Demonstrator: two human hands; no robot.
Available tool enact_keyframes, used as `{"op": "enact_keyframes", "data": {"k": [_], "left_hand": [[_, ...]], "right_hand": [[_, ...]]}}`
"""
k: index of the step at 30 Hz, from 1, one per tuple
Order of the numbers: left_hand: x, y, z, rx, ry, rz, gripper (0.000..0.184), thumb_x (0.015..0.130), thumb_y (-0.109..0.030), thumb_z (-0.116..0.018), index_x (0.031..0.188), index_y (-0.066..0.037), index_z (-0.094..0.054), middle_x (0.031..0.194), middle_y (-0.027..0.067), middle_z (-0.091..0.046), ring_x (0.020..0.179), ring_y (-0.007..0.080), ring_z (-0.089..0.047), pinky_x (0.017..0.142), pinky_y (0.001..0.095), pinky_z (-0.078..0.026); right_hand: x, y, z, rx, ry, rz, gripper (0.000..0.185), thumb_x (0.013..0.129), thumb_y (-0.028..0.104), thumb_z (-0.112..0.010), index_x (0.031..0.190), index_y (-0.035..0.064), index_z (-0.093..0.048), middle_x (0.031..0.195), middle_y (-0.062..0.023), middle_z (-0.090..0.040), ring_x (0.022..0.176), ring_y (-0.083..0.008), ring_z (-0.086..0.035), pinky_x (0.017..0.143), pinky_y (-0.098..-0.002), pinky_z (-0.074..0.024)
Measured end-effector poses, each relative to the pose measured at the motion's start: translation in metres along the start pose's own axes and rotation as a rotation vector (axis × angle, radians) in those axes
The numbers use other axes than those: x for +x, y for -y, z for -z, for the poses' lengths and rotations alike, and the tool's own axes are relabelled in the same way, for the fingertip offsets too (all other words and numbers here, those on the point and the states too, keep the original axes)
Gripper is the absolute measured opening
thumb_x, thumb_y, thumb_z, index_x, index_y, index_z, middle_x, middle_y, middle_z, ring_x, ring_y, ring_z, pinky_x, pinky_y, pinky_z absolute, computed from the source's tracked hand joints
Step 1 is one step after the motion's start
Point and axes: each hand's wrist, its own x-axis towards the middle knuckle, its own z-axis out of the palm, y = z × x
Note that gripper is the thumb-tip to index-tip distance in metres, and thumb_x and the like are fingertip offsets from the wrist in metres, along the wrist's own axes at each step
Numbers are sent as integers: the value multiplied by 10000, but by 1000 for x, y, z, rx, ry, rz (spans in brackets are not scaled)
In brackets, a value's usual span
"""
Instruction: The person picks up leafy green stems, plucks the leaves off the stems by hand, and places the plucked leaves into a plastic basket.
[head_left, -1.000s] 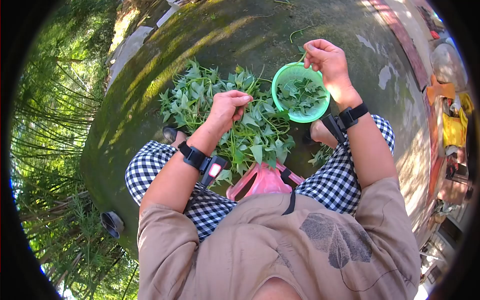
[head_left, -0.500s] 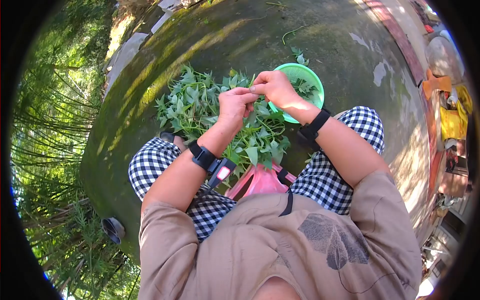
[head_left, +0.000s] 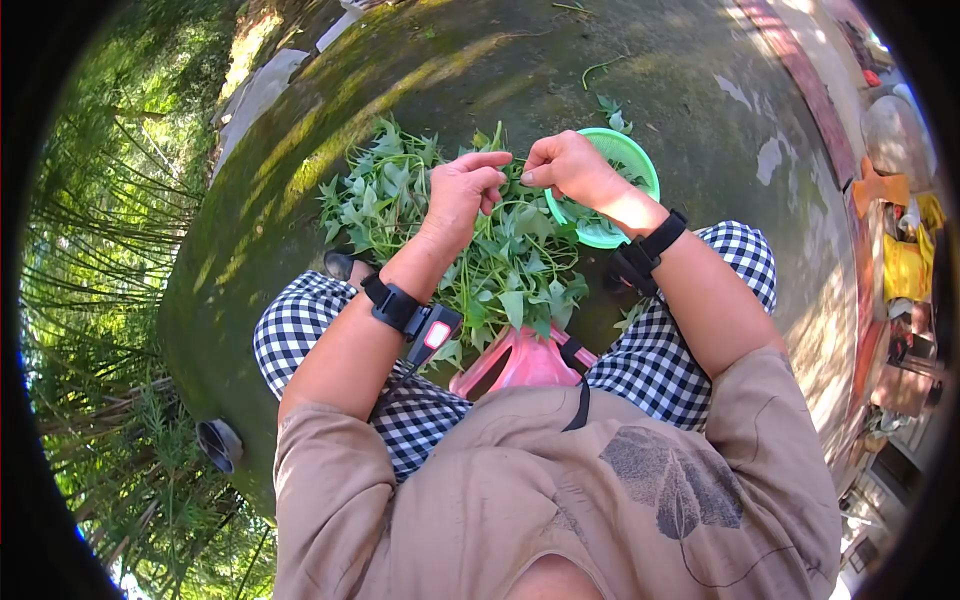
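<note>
A heap of leafy green stems (head_left: 520,265) lies on the ground between my knees. Over it, my left hand (head_left: 465,192) is closed with the index finger stretched forward; a green stem shows just past that finger and seems held in the hand. My right hand (head_left: 572,170) pinches thumb against fingers close by, a small gap from my left fingertips. What the pinch holds is too small to make out. Partly behind my right hand and wrist stands a light green plastic basket (head_left: 652,172) with some leaves inside.
Below the heap, a pink plastic stool (head_left: 530,362) sits between my legs. Loose leaves (head_left: 614,113) and a thin stem (head_left: 600,68) lie on the mossy concrete beyond the basket. A dark pot (head_left: 219,446) rests at left near plants; yellow bags (head_left: 905,262) and clutter line the right.
My hands, whose fingertips met over the heap before, have moved apart. The right hand has shifted slightly right, and the left index finger now points out straighter.
</note>
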Motion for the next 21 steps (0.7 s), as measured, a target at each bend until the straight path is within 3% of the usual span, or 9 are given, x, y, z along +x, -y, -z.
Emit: {"op": "enact_keyframes", "data": {"k": [2, 8, 14, 21], "left_hand": [[-2, 3, -2, 56, 48, 14, 190, 811, -38, -599, 973, 17, -684, 675, 30, -589, 528, 100, -517, 468, 230, -392], [-3, 9, -2, 48, 18, 3, 100, 816, -71, -590, 842, 8, -646, 643, 30, -578, 506, 99, -504, 460, 230, -382], [-6, 17, 2, 54, 41, 16, 123, 812, -84, -582, 840, 14, -651, 640, 42, -579, 496, 116, -503, 456, 239, -385], [-1, 24, 24, -73, -94, 25, 114, 808, -69, -576, 824, 26, -638, 673, 75, -582, 520, 157, -533, 449, 269, -397]], "right_hand": [[-3, 8, -2, 129, 81, -53, 128, 802, 103, -722, 787, -9, -662, 618, -9, -592, 503, -77, -527, 457, -241, -406], [-9, 17, -3, 338, 118, -107, 100, 849, 111, -679, 811, 25, -645, 638, -21, -622, 517, -88, -574, 449, -220, -389], [-7, 9, 9, 514, -81, -74, 96, 883, 126, -650, 831, 46, -642, 675, -19, -634, 548, -90, -594, 466, -211, -390], [-12, 0, 60, 540, -372, -65, 72, 895, 113, -637, 848, 58, -637, 710, -9, -631, 558, -93, -594, 487, -206, -401]]}}
